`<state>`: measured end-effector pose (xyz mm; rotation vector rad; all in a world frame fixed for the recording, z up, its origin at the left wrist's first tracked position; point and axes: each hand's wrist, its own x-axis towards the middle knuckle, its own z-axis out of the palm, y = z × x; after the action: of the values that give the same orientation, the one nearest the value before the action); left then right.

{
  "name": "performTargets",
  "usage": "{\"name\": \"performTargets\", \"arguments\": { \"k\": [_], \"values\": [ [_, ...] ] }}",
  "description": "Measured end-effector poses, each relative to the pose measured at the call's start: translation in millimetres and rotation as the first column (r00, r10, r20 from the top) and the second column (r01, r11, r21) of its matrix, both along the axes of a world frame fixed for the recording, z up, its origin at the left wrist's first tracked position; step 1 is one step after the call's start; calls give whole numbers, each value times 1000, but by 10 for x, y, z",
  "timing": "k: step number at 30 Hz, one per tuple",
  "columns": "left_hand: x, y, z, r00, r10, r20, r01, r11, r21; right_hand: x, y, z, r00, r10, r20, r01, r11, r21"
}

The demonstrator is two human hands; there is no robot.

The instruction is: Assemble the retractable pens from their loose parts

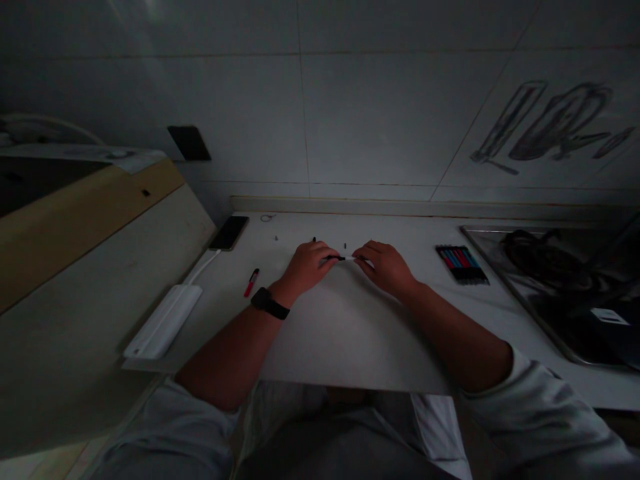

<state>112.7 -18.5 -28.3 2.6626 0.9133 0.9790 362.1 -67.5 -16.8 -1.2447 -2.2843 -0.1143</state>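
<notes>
Both of my hands meet over the middle of the white counter (320, 333). Between them runs a slim pen (349, 258), black on its left part and whitish on its right. My left hand (311, 263), with a black watch on the wrist, pinches the black end. The whitish end sits in the closed fingers of my right hand (383, 267), which partly hide it. Just beyond the pen lies a tiny dark piece (345, 245). Another small black piece (314, 239) shows behind my left hand. A red and black marker (251, 283) rests left of that hand.
At right is a row of red, blue and black pens (461, 265), beside a gas stove (530, 293). To the left are a phone (229, 233), a white power strip (164, 321) and a large slanted box-like panel (115, 280). A tiled wall (370, 120) bounds the back.
</notes>
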Motion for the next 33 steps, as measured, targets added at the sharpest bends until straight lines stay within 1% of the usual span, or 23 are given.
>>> {"name": "performTargets", "arguments": {
  "k": [6, 12, 22, 28, 33],
  "values": [
    [6, -15, 29, 1000, 7, -2, -7, 1000, -19, 1, 4, -3, 1000, 13, -20, -13, 1000, -11],
    [11, -15, 15, 1000, -17, 14, 18, 999, -42, -4, 6, -12, 1000, 19, -14, -19, 1000, -9],
    [18, -3, 2, 1000, -29, 5, 30, 995, -92, -20, -14, -9, 998, 44, 46, -47, 996, 75],
    [24, -16, 10, 999, -27, 26, 31, 988, -149, -30, -34, 7, 999, 48, 22, -49, 997, 63],
    [18, -13, 12, 998, -28, 60, 37, 988, -153, -26, -7, -29, 998, 58, -30, -58, 998, 10]
  ]
}}
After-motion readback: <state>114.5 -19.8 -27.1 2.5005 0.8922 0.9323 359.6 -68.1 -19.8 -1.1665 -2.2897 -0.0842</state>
